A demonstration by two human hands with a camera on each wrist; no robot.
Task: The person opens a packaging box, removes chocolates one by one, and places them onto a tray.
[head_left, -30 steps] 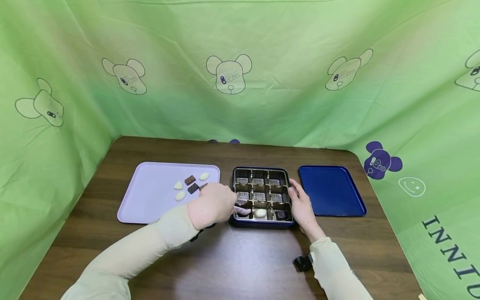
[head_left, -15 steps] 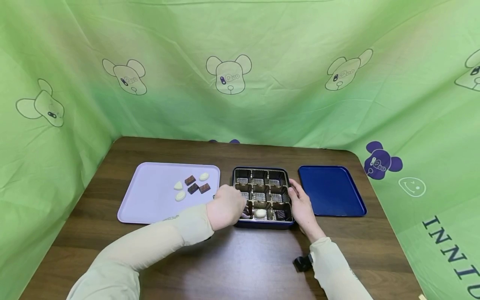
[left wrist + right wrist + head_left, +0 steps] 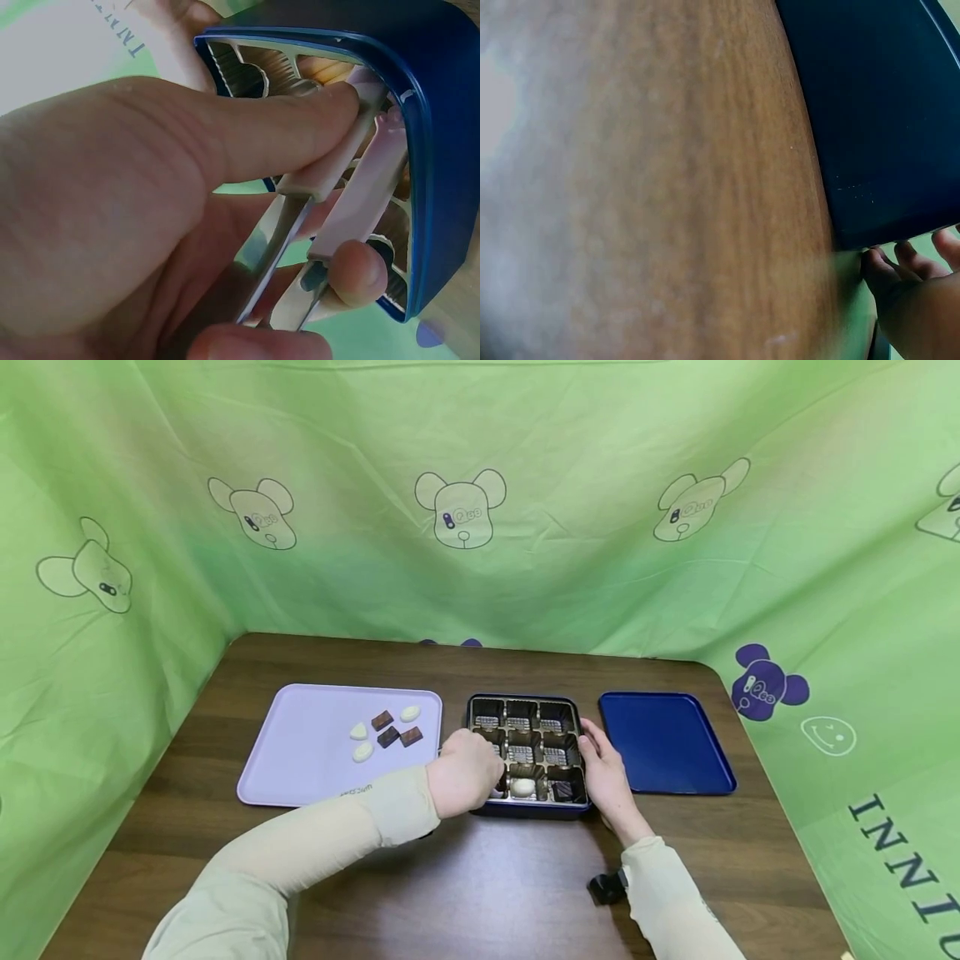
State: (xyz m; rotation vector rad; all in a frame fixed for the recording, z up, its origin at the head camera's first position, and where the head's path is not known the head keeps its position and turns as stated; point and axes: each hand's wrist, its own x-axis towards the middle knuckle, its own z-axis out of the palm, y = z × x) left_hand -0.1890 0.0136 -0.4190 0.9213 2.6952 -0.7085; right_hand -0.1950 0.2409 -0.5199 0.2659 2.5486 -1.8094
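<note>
My left hand (image 3: 465, 772) grips a pair of tongs (image 3: 364, 195) with metal arms and pale pink ends, thumb on one arm and fingers on the other. In the left wrist view the pink ends reach into the dark blue box (image 3: 442, 172); whether anything lies between them is hidden. In the head view this hand covers most of the box's front left compartment. A white chocolate (image 3: 522, 787) sits in the front middle compartment and a dark chocolate (image 3: 562, 790) in the front right one. My right hand (image 3: 607, 781) rests against the box's right side, fingers fairly straight.
A lilac tray (image 3: 300, 743) to the left bears three white chocolates and three brown ones (image 3: 388, 737). A flat dark blue lid (image 3: 667, 743) lies right of the box. Green cloth (image 3: 360, 577) hangs behind the wooden table (image 3: 525, 877).
My left hand has moved right, over the box's front left corner. The tongs' pink end, visible in the head view a second ago, is now mostly covered. My right hand stays put.
</note>
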